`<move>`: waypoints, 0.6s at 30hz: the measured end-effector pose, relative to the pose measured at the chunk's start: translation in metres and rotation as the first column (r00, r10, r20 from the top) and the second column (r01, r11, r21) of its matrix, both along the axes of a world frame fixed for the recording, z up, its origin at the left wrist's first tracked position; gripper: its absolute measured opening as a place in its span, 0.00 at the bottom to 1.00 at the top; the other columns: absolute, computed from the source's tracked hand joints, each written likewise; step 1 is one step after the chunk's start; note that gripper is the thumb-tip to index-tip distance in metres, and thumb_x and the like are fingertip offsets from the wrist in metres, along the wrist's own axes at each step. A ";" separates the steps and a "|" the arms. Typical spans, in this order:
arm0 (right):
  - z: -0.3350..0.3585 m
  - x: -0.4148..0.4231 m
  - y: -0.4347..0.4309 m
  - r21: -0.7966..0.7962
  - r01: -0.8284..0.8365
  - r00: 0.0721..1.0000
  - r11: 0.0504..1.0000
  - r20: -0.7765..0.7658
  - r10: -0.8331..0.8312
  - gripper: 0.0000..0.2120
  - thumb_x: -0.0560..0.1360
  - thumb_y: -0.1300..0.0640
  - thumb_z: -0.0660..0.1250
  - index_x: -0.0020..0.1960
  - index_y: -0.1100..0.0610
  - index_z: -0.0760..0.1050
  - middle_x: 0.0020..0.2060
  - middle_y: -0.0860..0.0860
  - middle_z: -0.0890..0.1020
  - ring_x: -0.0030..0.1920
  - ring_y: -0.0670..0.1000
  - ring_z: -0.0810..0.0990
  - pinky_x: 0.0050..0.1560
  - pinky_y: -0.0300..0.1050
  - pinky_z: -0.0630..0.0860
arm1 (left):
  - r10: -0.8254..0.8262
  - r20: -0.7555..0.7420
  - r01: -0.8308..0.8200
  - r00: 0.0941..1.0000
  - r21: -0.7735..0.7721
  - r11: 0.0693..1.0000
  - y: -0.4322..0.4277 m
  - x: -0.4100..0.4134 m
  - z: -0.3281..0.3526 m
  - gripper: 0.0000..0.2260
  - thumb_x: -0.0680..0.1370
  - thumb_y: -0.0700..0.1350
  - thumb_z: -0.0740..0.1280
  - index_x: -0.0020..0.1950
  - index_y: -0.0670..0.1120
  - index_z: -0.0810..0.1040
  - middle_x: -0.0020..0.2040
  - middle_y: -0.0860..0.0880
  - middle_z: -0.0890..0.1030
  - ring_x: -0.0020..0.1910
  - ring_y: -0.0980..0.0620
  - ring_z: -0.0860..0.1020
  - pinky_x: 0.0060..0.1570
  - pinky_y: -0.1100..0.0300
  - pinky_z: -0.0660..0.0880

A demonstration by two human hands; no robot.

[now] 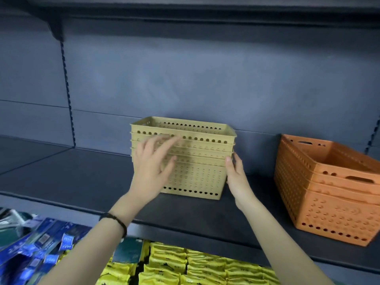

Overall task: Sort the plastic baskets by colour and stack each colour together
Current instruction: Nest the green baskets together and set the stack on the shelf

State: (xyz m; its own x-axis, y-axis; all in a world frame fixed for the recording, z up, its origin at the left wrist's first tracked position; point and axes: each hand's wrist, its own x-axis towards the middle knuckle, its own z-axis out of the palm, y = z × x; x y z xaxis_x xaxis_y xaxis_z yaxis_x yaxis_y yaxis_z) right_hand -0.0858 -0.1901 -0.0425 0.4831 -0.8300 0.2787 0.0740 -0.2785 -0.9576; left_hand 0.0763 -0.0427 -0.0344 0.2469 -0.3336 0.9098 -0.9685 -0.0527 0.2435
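A stack of several yellow perforated baskets (197, 173) stands nested on the dark shelf (82, 173), near its middle. My left hand (153, 169) hovers in front of the stack's left front side, fingers spread and blurred, holding nothing. My right hand (236, 175) rests flat against the stack's right front corner, thumb touching the rims. A stack of several orange baskets (329, 194) sits at the right end of the same shelf, turned at an angle.
The grey back panel (205, 79) rises behind the baskets and another shelf (205, 9) hangs overhead. Below the shelf edge lie yellow packets (185, 268) and blue packets (41, 239). A slotted upright (66, 89) runs at the left.
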 end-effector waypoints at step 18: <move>-0.013 -0.002 -0.041 0.088 -0.131 0.990 0.987 0.058 0.126 0.28 0.78 0.39 0.59 0.75 0.38 0.51 0.68 0.39 0.68 0.67 0.44 0.69 0.63 0.46 0.63 | -0.032 -0.863 0.139 0.504 0.044 0.989 -0.017 0.020 -0.052 0.27 0.64 0.67 0.69 0.60 0.60 0.71 0.61 0.48 0.63 0.61 0.52 0.61 0.63 0.52 0.69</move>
